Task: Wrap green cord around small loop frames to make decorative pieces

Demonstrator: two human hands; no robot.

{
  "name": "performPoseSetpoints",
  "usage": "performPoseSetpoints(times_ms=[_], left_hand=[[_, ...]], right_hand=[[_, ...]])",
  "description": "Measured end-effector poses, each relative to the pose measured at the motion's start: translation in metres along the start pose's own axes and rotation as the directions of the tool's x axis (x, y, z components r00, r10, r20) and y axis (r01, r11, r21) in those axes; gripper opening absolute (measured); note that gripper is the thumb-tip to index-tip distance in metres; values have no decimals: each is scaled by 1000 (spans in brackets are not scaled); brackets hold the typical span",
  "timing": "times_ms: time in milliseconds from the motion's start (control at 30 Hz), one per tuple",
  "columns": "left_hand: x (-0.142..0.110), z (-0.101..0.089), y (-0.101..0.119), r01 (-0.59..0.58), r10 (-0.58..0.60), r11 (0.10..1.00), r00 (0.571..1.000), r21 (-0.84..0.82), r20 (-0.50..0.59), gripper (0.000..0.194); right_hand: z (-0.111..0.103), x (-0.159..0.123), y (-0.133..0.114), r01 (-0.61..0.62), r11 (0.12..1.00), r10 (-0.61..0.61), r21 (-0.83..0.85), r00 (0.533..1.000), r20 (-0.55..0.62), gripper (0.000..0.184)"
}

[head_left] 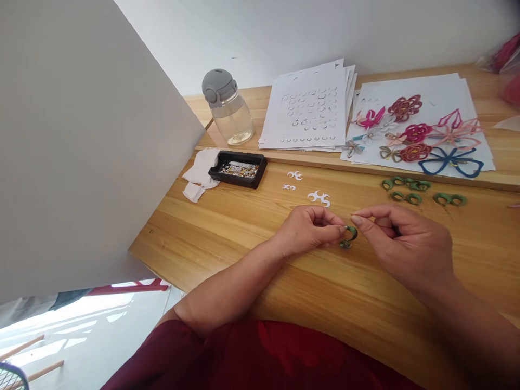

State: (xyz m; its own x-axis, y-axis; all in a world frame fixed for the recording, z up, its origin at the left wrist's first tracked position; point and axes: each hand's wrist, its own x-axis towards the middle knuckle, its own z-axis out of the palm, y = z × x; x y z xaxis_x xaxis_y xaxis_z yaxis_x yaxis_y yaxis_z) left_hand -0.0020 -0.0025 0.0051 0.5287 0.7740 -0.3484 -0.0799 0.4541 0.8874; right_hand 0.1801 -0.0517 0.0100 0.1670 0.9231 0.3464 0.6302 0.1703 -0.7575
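My left hand (pixel 314 232) pinches a small green loop-shaped craft piece (pixel 353 233) between thumb and forefinger, just over the wooden table. A small, darker clustered bit (pixel 345 245) hangs or lies right below that loop; I cannot tell if the two are joined. Close on the right, my right hand (pixel 406 238) has thumb and forefinger pressed together at the loop's upper edge. Whatever is between those fingertips is too fine to make out. Beyond the hands lie several similar green loops (pixel 406 198) and white paper crescents (pixel 319 197).
A black tray (pixel 260 176) of beads sits beside crumpled white tissue (pixel 201 167). Behind stand a grey-lidded bottle (pixel 231 116), printed paper sheets (pixel 303 108) and colourful flower and butterfly ornaments (pixel 414 151) on paper. A pale panel (pixel 101 135) rises at the left.
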Motion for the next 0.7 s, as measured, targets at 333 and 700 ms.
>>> performPoseSetpoints(times_ms=[333, 700], left_hand=[[-2, -1, 0, -7, 7, 1000, 1000, -10, 22, 36], [4, 3, -1, -140, 107, 967, 981, -213, -159, 51]], right_hand=[[2, 5, 0, -150, 984, 145, 99, 988, 53, 19], [13, -5, 3, -236, 954, 173, 184, 937, 303, 26]])
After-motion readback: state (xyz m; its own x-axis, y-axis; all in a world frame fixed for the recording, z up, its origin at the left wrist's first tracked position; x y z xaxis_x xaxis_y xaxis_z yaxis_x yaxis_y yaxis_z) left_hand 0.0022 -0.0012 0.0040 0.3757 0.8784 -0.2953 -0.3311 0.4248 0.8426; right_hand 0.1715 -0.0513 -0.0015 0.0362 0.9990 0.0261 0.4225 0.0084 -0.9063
